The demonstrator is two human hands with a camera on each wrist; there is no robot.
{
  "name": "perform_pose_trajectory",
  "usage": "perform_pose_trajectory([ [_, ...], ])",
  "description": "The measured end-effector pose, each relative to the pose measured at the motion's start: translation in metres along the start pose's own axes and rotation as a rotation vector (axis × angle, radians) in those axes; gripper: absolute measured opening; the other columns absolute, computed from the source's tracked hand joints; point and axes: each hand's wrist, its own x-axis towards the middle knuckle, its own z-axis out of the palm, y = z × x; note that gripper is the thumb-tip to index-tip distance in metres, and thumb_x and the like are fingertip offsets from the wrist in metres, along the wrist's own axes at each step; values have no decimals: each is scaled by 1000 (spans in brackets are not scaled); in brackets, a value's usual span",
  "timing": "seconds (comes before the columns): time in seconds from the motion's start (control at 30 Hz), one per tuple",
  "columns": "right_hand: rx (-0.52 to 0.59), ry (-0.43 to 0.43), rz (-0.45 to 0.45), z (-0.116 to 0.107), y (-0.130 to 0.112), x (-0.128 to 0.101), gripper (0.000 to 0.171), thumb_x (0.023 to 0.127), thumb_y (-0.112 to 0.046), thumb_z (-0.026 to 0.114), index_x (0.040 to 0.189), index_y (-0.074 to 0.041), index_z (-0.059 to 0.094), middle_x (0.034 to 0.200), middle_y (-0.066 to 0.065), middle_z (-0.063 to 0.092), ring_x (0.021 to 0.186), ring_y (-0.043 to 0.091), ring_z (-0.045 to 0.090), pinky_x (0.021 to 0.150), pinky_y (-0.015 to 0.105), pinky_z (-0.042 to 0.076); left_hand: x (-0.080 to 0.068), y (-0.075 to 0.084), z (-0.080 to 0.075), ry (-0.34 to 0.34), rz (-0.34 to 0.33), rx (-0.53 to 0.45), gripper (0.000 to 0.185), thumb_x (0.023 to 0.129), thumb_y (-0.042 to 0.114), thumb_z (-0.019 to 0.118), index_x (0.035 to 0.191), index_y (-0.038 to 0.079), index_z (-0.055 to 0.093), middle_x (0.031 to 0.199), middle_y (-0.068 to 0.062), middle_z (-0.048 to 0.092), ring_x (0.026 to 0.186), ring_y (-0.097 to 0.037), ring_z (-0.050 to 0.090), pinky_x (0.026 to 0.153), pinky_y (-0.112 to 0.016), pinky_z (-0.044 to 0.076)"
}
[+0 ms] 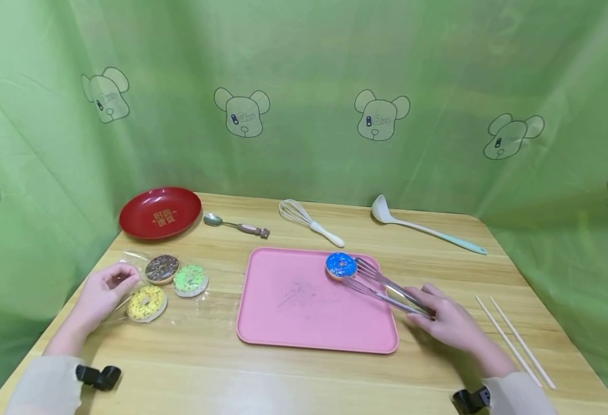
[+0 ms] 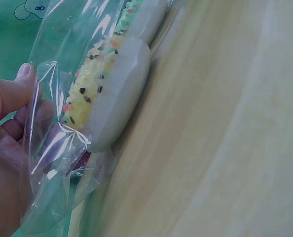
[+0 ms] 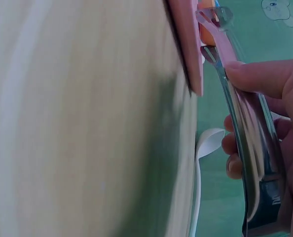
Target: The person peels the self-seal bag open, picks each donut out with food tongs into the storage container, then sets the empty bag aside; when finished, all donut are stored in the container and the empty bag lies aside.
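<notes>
My right hand (image 1: 451,320) grips metal tongs (image 1: 400,294) by their arms. The tong tips stand at the right edge of a blue-iced toy donut (image 1: 341,265), which lies on a pink tray (image 1: 267,331) toward its back right. At the left, my left hand (image 1: 104,291) pinches the edge of a clear plastic bag (image 2: 43,143) with thumb and fingers. Inside the bag are a yellow donut (image 1: 139,311), a green donut (image 1: 190,278) and a chocolate donut (image 1: 161,267), all sprinkled. The right wrist view shows the thumb pressed on the tongs' near arm.
A red plate (image 1: 132,222) stands at the back left. Behind the tray lie a small spoon (image 1: 231,225), a white whisk (image 1: 311,222) and a ladle (image 1: 418,227). Two white chopsticks (image 1: 517,340) lie at the right. Green cloth (image 1: 304,167) surrounds the wooden table (image 1: 190,374).
</notes>
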Motion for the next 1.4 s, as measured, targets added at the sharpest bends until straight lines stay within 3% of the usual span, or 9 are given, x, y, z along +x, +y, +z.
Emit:
perform_pose_trajectory([
  [0.13, -16, -20, 45, 0, 4, -4, 48, 78, -17, 75, 122, -10, 59, 81, -6, 43, 60, 2, 37, 46, 20, 36, -1, -1, 0, 1, 1, -6, 12, 91, 2, 56, 97, -9, 56, 89, -6, 59, 81, 0, 53, 70, -10, 45],
  [0.37, -17, -48, 89, -2, 5, -8, 54, 77, -21, 76, 125, -6, 56, 83, -4, 45, 61, 4, 40, 48, 22, 38, 0, 0, -2, 19, 6, 4, 16, 90, 3, 59, 97, -11, 57, 87, 7, 61, 82, 3, 53, 73, -7, 42],
  [0.53, -76, -44, 82, -3, 3, -11, 60, 75, -28, 78, 123, -1, 56, 83, -3, 48, 62, 6, 41, 51, 24, 40, -2, -1, -2, 16, 4, 11, 17, 90, 4, 59, 98, -11, 57, 89, 2, 62, 84, 4, 53, 74, -7, 42],
  [0.83, -109, 96, -7, -10, -1, -20, 45, 72, -16, 79, 113, -5, 61, 83, -4, 57, 62, 4, 44, 49, 24, 41, -1, 1, -2, 6, -12, 7, 20, 91, 7, 59, 100, -11, 56, 90, -3, 61, 84, 3, 53, 74, -7, 42],
  [1.07, -60, 55, -64, -12, -27, -5, 43, 75, -17, 77, 114, -8, 62, 93, -3, 62, 71, 5, 51, 57, 27, 47, -3, 1, -2, 21, -11, 8, 20, 91, 7, 58, 100, -11, 56, 88, 11, 59, 85, 4, 52, 75, -6, 41],
  [1.4, 41, -82, -111, 22, -87, 44, 50, 82, -36, 71, 126, -18, 57, 102, -6, 59, 79, 7, 51, 66, 29, 49, -5, -2, -1, 86, -13, -21, 21, 90, 6, 59, 100, -12, 56, 89, 14, 58, 83, 4, 53, 74, -6, 42],
])
